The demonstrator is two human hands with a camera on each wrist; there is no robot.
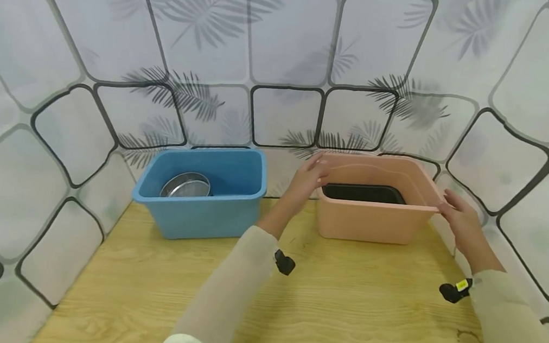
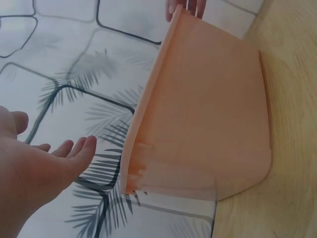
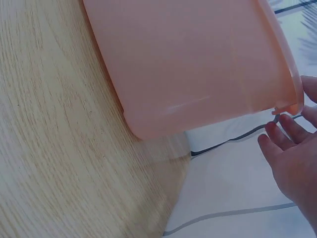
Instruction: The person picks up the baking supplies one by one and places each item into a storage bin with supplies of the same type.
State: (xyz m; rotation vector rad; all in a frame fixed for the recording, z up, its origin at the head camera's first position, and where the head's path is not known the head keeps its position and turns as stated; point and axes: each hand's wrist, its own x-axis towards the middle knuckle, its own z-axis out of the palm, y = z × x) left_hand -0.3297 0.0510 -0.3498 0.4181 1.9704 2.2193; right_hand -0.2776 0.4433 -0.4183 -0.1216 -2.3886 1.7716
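Observation:
A salmon-pink plastic bin [image 1: 365, 221] stands on the wooden table, with a dark flat-looking item [image 1: 364, 192] inside it. By its left end is my left hand [image 1: 312, 174]; the left wrist view shows this hand [image 2: 54, 166] apart from the rim, fingers loosely extended and holding nothing. My right hand [image 1: 463, 221] is at the bin's right rim. In the right wrist view, the fingers of that hand [image 3: 296, 156] are relaxed and spread just below the rim's corner, the thumb beside the edge. Contact with the rim is hard to make out.
To the left stands a blue plastic bin [image 1: 207, 217] holding round shiny metal dishes [image 1: 187, 184]. Both bins are near the back of the wood-grain table [image 1: 341, 308]. A patterned white sheet [image 1: 293, 37] rises behind and on both sides.

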